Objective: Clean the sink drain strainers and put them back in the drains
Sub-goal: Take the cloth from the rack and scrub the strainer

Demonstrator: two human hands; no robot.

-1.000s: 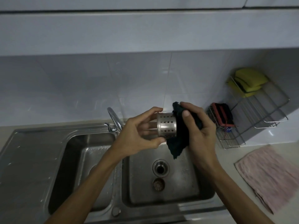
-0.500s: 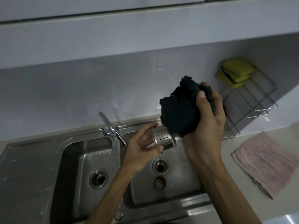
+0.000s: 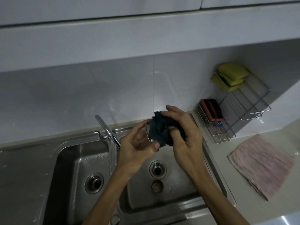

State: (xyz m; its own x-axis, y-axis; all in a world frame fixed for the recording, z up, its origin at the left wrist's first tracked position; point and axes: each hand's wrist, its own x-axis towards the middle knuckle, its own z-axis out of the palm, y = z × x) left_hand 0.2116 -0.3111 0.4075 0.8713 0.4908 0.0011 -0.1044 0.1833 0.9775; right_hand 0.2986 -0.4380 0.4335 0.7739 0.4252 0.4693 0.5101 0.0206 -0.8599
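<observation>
At the far left the steel sink (image 3: 24, 159) shows its left basin with an open drain (image 3: 94, 183), and the faucet (image 3: 108, 131) slants down over the divider between the basins. Just right of it, the left hand (image 3: 138, 146) is raised above the right basin, palm turned up, forearm rising from the lower edge. Its fingers and thumb curl around the metal strainer (image 3: 149, 137), of which only a strip of rim shows (the rest is under cloth). The dark cloth (image 3: 159, 132) is bunched over the strainer's right end. The right hand (image 3: 183, 137) clasps it from that side, its back toward the camera, fingers curled over the bundle. Below the hands lie the right basin's drain (image 3: 157, 170) and, just in front of it, a small round piece (image 3: 157, 185) too dim to identify. On the counter to the right a wire rack (image 3: 253, 101) holds yellow sponges (image 3: 230, 75), and a pink towel (image 3: 263, 166) lies flat.
</observation>
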